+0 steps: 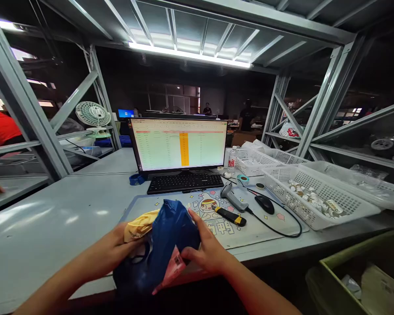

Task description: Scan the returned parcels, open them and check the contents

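Note:
A crumpled dark blue plastic bag point(172, 223) is held up between my two hands at the table's front edge. My left hand point(113, 247) is closed on a bunched yellow packet point(141, 225) at the bag's left side; the fingertips are partly hidden behind it. My right hand point(208, 249) grips the bag's right side, thumb in front and fingers behind. Below that thumb, a pink packet point(172, 267) with a small printed label lies against the blue plastic. What the bag contains cannot be seen.
Beyond the bag stand a keyboard point(185, 181) and a monitor point(180, 146). A barcode scanner point(234, 199), a box cutter point(230, 215) and a mouse point(264, 204) lie on the printed mat point(197, 238). White baskets point(318, 218) line the right; a green bin point(335, 262) sits lower right.

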Tool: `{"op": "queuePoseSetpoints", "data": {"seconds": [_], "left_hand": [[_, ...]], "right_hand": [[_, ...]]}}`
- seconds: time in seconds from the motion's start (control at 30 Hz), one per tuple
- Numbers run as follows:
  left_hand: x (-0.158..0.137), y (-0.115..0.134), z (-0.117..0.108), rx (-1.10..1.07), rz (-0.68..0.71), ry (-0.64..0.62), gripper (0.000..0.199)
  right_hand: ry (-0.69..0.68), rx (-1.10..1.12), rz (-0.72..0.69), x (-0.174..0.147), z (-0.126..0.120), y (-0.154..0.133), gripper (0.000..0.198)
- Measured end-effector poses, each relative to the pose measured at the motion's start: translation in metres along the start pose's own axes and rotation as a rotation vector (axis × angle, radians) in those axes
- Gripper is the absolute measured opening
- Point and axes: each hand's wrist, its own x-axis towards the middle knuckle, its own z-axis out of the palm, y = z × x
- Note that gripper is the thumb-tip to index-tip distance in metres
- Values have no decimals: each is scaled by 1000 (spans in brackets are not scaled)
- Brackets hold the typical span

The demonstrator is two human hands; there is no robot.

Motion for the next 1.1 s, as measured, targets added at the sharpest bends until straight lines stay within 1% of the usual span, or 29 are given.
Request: {"op": "queuePoseSetpoints", "data": {"seconds": [0.03, 0.07, 0.13, 0.2, 0.27, 0.37, 0.4, 0.47, 0.57, 0.63, 0.7, 0.77, 0.83, 0.9, 0.97, 1.03, 1.1], "left_hand": [[-1, 2, 6, -62, 12, -24, 54], [-1, 5, 13, -104, 18, -27, 56], [2, 9, 26, -160, 23, 22, 57], [9, 13, 36, -249, 16, 102, 60], [19, 14, 45, -402, 11, 230, 64], [37, 14, 59, -666, 34, 463, 71], [42, 15, 65, -750, 44, 507, 72], [51, 20, 78, -909, 52, 530, 72], [64, 30, 94, -1103, 34, 544, 70], [73, 31, 94, -1190, 1, 619, 67], [82, 22, 83, -1264, -23, 741, 59], [89, 3, 65, -1321, -28, 872, 49], [91, -19, 47, -1340, -46, 930, 45], [91, -36, 37, -1301, -83, 912, 44], [90, -45, 38, -1242, -122, 869, 44], [93, -47, 45, -1182, -142, 831, 44], [98, -49, 52, -1036, -171, 769, 47]], "right_hand": [[-32, 71, 32, -2, -1, 2, 99], [-32, 136, 46, -4, -2, 3, 91], [50, 231, 54, -10, -2, 6, 70], [181, 253, 93, -20, -6, 8, 56], [295, 210, 157, -32, -17, 7, 53], [452, 76, 253, -52, -41, 1, 54], [491, 28, 274, -58, -50, -2, 54], [534, -55, 289, -67, -64, -8, 56], [534, -143, 272, -74, -76, -15, 60], [542, -193, 262, -79, -82, -16, 61], [571, -213, 286, -89, -92, -13, 58], [639, -185, 359, -107, -109, -6, 54], [761, -141, 466, -130, -130, 2, 53], [898, -130, 564, -154, -153, 7, 56], [1004, -170, 617, -174, -173, 6, 56], [1086, -264, 612, -190, -191, -1, 54], [1173, -412, 577, -205, -211, -7, 52]]}}
